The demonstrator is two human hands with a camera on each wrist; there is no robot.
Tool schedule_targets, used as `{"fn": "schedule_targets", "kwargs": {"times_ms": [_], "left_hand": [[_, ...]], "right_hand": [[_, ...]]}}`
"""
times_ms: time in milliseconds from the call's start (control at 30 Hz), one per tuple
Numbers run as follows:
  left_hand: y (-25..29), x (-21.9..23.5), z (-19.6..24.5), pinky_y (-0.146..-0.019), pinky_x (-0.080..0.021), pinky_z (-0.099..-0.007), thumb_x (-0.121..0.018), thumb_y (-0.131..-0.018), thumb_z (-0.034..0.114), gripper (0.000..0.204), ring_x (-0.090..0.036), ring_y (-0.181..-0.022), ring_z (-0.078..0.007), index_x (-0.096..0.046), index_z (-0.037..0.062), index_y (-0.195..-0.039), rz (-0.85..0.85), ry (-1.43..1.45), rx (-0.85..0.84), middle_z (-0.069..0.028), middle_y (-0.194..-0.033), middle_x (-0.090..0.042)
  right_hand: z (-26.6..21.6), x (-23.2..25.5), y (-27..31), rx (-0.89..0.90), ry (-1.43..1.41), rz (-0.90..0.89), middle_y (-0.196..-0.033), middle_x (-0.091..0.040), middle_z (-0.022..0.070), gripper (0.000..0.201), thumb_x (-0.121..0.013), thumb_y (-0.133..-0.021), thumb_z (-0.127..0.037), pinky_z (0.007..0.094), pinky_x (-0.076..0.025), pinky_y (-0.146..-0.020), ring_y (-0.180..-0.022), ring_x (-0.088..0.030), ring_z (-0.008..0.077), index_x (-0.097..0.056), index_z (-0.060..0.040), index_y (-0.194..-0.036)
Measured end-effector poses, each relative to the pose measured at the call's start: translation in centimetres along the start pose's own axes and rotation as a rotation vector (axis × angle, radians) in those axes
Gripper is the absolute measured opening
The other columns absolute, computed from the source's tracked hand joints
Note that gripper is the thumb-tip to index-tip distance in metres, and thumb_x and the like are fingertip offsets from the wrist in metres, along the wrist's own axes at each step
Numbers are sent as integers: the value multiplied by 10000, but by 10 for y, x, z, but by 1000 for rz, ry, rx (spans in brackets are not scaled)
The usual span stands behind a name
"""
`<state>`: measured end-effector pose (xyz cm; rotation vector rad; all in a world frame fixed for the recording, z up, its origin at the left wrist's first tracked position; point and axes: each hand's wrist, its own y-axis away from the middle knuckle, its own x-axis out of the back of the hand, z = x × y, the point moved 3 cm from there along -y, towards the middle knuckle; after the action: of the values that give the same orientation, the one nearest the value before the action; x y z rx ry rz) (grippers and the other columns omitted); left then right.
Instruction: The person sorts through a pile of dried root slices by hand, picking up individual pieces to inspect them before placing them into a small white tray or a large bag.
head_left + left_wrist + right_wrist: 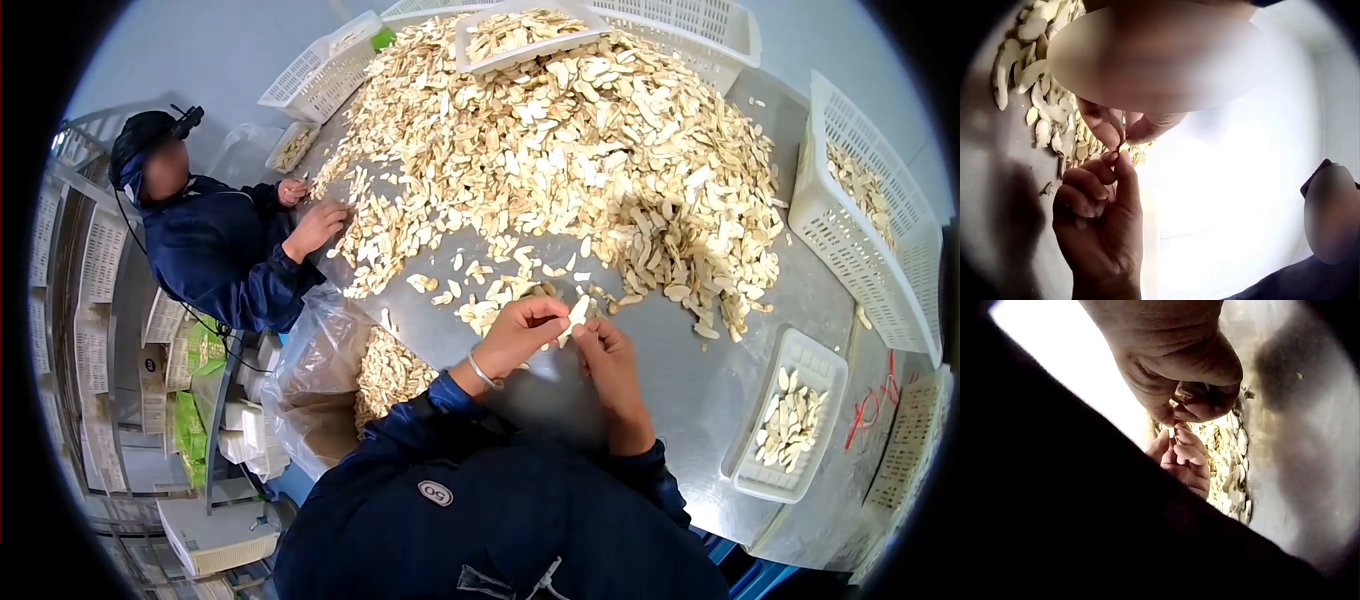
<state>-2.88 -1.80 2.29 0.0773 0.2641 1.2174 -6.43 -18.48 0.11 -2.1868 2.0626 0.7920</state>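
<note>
In front of the chest, both hands meet at a pale, flat slice. The left hand pinches it from the left side between thumb and fingers. At its lower right, the right hand has thumb and index finger together on its edge, the other fingers curled. The left wrist view shows the slice as a small piece between the fingertips, with the right hand below. Seen from the right wrist, the right hand partly hides the pinch, and the left hand lies beneath.
A large heap of slices covers the back of the metal table. A small white tray with slices stands right, near a tall white basket. A clear bag of slices is left. Another person handles slices at the left edge.
</note>
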Motion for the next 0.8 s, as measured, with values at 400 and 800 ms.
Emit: {"fn": "schedule_targets", "kwargs": {"times_ms": [400, 800], "left_hand": [[2, -17, -9, -702, -472, -189, -709, -975, 93, 107, -584, -783, -16, -706, 15, -1047, 135, -110, -145, 27, -898, -699], [7, -15, -12, -734, -501, -219, -683, -1002, 112, 85, -617, -809, -55, -680, 38, -1045, 41, 44, -51, 4, -916, -681]], "right_hand": [[-9, 1, 3, 234, 332, 199, -687, -535, -84, 182, -734, -950, -162, 214, -351, -558, -645, -431, 14, -660, -26, -853], [-12, 5, -1, 188, 90, 154, -738, -551, -74, 167, -678, -994, -173, 199, -349, -535, -625, -461, 18, -680, -46, -1102]]}}
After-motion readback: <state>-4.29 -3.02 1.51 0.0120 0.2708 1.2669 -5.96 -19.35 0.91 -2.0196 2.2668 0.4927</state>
